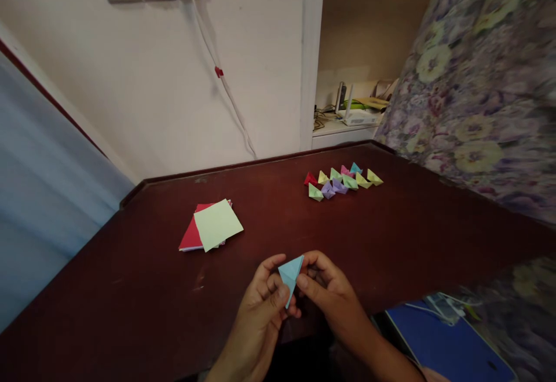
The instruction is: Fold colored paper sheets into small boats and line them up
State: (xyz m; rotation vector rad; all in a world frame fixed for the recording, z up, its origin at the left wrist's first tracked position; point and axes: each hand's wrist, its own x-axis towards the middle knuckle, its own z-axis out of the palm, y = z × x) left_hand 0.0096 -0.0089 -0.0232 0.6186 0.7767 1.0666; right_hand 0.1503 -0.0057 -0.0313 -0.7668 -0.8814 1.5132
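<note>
A small light-blue piece of folded paper [290,272], triangular in outline, is held up between both hands above the table's near edge. My left hand [264,306] pinches its lower left side between thumb and fingers. On the other side, the thumb and fingers of my right hand [326,284] grip its right edge. The fingertips behind the paper are partly hidden. Beyond the hands to the left lies a stack of square coloured paper, a pale green sheet [218,225] on top and a red sheet [193,232] showing beneath it.
Several small folded paper boats [340,186] in mixed colours stand in rows at the back right of the dark red table [130,277]. A blue flat object [447,341] with a cable is at lower right. A white router [359,116] sits in the wall recess.
</note>
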